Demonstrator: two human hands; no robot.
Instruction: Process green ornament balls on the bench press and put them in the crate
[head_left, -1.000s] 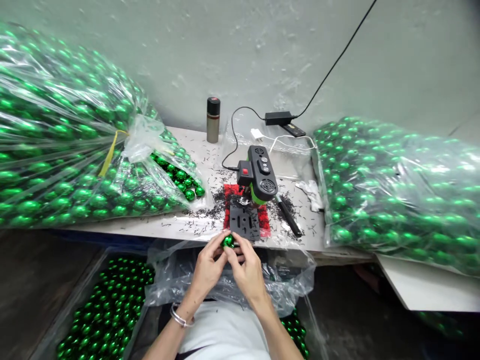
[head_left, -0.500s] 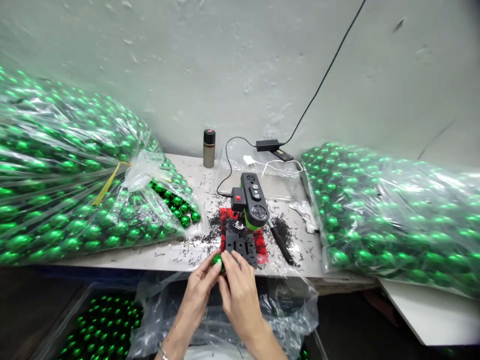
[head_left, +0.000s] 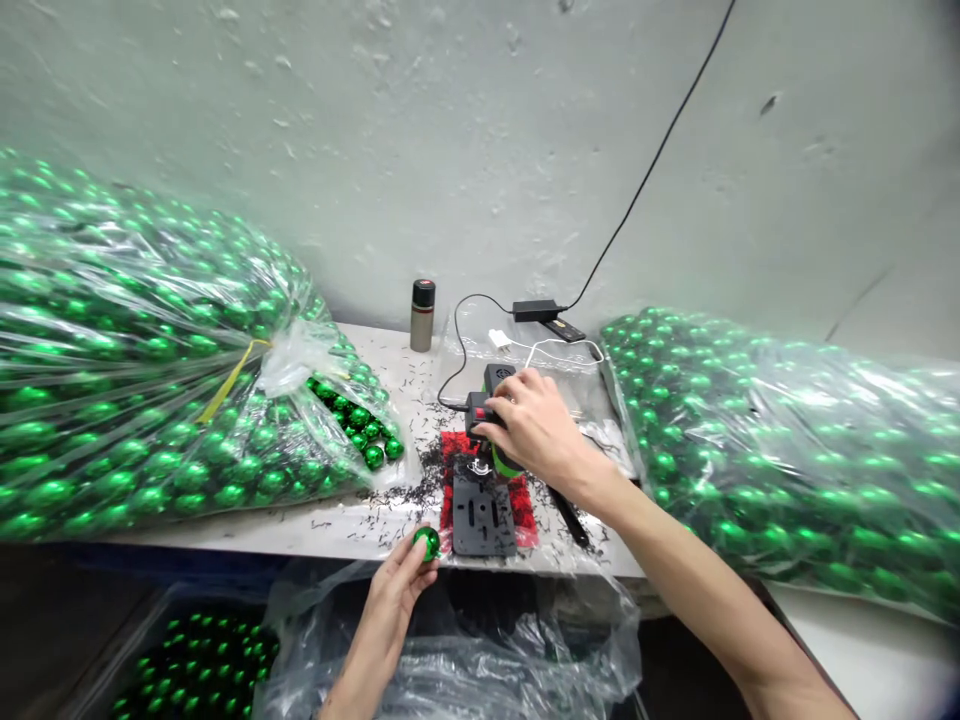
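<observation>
A shiny green ball (head_left: 427,544) is pinched between the thumb and fingers of my left hand (head_left: 397,590), just left of a dark slotted metal plate (head_left: 484,515). My right hand (head_left: 536,425) lies over the top of a small black and green machine (head_left: 498,377), its fingers curled at the black box with the red switch (head_left: 478,414). The hand hides much of the machine's top. Under the plate is a red mat (head_left: 528,520), strewn with small black bits.
Big clear bags of green balls stand at the left (head_left: 150,400) and right (head_left: 795,450). Behind are a bottle (head_left: 422,318), a power adapter (head_left: 535,311) and cables. Below the table edge sit a bin of green balls (head_left: 202,655) and clear plastic (head_left: 465,670).
My right hand has left the green ball and moved up and right onto the machine. The left hand still holds the ball, slightly lower and further left. The view has shifted a little.
</observation>
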